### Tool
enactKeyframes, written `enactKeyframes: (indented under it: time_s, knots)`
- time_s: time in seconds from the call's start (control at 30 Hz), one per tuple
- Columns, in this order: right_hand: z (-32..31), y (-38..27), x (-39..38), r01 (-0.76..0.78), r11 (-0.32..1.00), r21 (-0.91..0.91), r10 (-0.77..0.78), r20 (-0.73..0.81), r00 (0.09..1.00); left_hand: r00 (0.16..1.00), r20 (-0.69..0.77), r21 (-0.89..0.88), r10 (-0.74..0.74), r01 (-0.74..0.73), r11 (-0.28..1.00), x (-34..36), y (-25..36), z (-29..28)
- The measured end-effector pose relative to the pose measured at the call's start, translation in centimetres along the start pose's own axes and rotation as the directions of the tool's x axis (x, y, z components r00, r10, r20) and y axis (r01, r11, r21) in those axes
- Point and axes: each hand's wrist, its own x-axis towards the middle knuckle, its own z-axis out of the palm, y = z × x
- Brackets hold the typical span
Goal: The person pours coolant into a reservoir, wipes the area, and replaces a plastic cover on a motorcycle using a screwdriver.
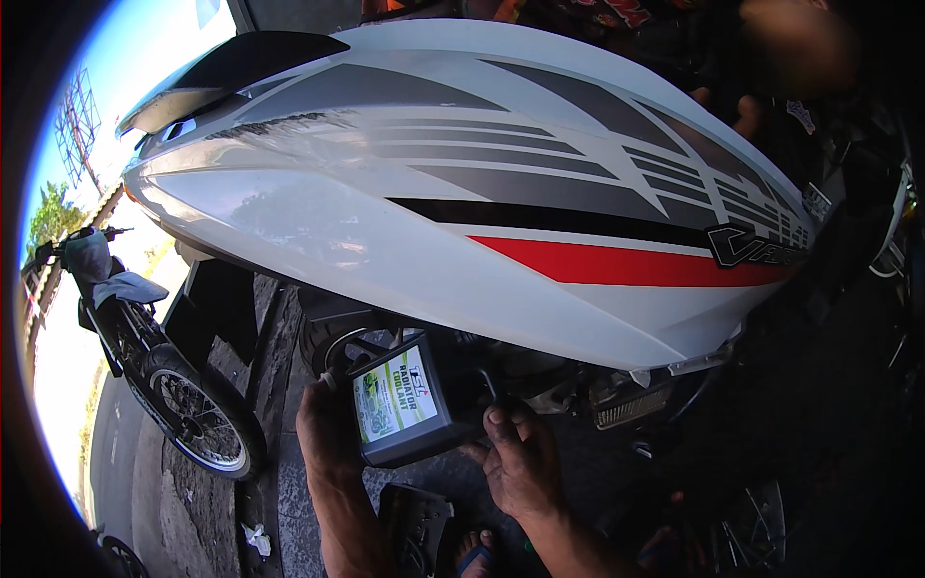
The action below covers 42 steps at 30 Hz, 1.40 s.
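Note:
A dark plastic bottle (pixel 438 390) with a white and green label is held tilted below the side of a white scooter (pixel 337 212). My left hand (pixel 330 433) grips the bottle's left end, beside what looks like its cap. On the other side, my right hand (pixel 525 467) is closed at the looped handle (pixel 489 380), its thumb up and some fingertips reaching toward the bottle's underside. The scooter's body panel carries grey, black and red stripes, with dark scuffs near the tail. Part of a wheel (pixel 332 342) shows behind the bottle.
A second motorcycle (pixel 198 409) stands at the left on the pavement. Dark loose parts (pixel 414 525) lie by my sandalled foot (pixel 474 554). Crumpled white paper (pixel 257 539) is on the ground. Another person's blurred hand (pixel 747 116) shows beyond the scooter.

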Motion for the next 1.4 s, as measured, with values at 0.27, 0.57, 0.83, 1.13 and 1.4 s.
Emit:
enactKeyframes:
  time_s: [0.27,0.57,0.83,1.13,1.4]
  knots:
    - [0.0,0.1,0.0,-0.01,0.999,0.042,0.01,-0.01,1.0,0.999,0.047,0.02,-0.011,0.011,1.0,0.4,0.1,-1.0]
    - [0.1,0.1,-0.1,0.003,0.999,0.034,-0.003,-0.003,1.0,0.995,0.095,-0.005,0.012,-0.011,1.0,-0.4,0.1,-0.2]
    - [-0.2,0.3,0.1,-0.005,0.999,0.037,0.005,0.003,1.0,0.998,0.055,0.048,0.023,-0.026,0.998,0.4,0.1,-1.3]
    - [-0.2,0.3,0.0,-0.015,0.999,0.036,0.015,0.001,1.0,0.999,0.039,0.021,0.023,-0.024,0.999,-0.3,0.1,0.2]
    - [-0.2,0.4,0.1,-0.008,0.999,0.049,0.008,0.009,1.0,0.99,0.128,0.207,0.061,-0.086,0.975,0.5,0.3,-1.4]
